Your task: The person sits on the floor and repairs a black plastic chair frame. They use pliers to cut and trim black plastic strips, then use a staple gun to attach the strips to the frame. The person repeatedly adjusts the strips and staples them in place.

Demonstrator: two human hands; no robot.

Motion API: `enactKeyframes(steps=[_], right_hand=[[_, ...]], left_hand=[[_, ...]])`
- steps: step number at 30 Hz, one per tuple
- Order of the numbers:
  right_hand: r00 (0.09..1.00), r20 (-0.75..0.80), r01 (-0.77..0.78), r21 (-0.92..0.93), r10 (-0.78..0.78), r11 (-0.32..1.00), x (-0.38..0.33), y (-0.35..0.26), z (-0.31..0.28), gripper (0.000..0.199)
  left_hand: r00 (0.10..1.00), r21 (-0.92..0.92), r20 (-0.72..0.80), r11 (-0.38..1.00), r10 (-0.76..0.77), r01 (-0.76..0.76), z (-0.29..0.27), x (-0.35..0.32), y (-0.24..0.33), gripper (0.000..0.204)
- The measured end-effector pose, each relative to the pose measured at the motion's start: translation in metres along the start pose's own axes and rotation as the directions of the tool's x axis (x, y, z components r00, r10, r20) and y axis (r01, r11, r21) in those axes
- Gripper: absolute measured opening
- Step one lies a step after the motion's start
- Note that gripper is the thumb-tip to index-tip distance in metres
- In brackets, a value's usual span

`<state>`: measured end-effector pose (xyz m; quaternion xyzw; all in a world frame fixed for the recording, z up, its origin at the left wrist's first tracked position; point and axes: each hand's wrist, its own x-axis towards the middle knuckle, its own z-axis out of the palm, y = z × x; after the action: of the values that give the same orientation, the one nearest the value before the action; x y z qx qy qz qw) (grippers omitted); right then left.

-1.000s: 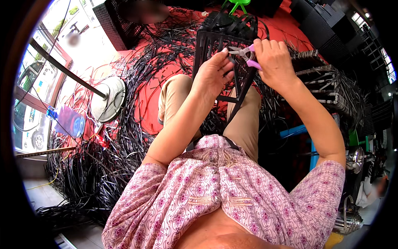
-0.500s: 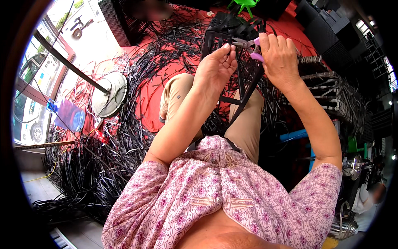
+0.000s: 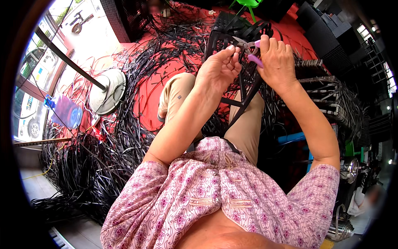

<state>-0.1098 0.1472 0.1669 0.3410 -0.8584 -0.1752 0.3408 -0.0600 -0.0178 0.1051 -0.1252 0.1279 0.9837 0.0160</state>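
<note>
My right hand point(image 3: 277, 62) is closed around the purple handles of a pair of scissors point(image 3: 255, 60). Their grey blades point left, spread apart, toward my other hand's fingertips. My left hand point(image 3: 219, 68) has its thumb and fingers drawn together close to the blades, palm partly turned up. Whatever it pinches is too small to make out. Behind and below both hands stands a black frame point(image 3: 233, 101) with woven black strips, between my knees. Loose black strips point(image 3: 262, 25) curl up at its far end.
Heaps of black strips point(image 3: 83, 166) cover the red floor point(image 3: 151, 101) on the left. A round pole base point(image 3: 108, 93) and a clear plastic bottle point(image 3: 68, 112) stand there. Woven black pieces point(image 3: 319, 87) are stacked at the right. A green chair point(image 3: 249, 4) is at the far side.
The scissor blades have spread wider and the handles have tilted. My left hand has shifted slightly right and nearer to me, its fingers still drawn together.
</note>
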Motion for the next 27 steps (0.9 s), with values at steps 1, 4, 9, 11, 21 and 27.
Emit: enactKeyframes(steps=[1, 4, 9, 11, 21, 27], right_hand=[[0.999, -0.033, 0.032, 0.001, -0.031, 1.000, 0.000, 0.002, 0.001, 0.059], [0.983, -0.141, 0.119, 0.000, -0.118, 0.993, 0.004, 0.012, 0.009, 0.053], [0.940, -0.266, 0.235, 0.045, -0.215, 0.971, 0.010, 0.022, 0.011, 0.032], [0.928, -0.286, 0.258, 0.033, -0.238, 0.966, 0.013, 0.027, 0.016, 0.027], [0.935, -0.296, 0.221, 0.064, -0.193, 0.973, 0.011, 0.020, 0.009, 0.026], [0.938, -0.308, 0.196, 0.102, -0.157, 0.975, 0.011, 0.012, 0.012, 0.037]], left_hand=[[1.000, -0.001, 0.001, 1.000, 0.000, 0.000, 0.000, 0.000, 0.000, 0.010], [1.000, -0.002, 0.003, 1.000, -0.003, 0.003, 0.000, 0.001, -0.001, 0.010], [1.000, -0.003, 0.008, 1.000, -0.010, 0.010, -0.001, 0.000, -0.001, 0.009], [1.000, 0.000, -0.008, 1.000, -0.005, 0.005, -0.002, 0.001, -0.002, 0.009], [0.999, 0.042, 0.031, 0.999, 0.007, -0.008, -0.007, 0.005, -0.004, 0.012], [0.994, 0.117, 0.078, 0.990, 0.072, -0.081, -0.006, 0.005, -0.010, 0.017]])
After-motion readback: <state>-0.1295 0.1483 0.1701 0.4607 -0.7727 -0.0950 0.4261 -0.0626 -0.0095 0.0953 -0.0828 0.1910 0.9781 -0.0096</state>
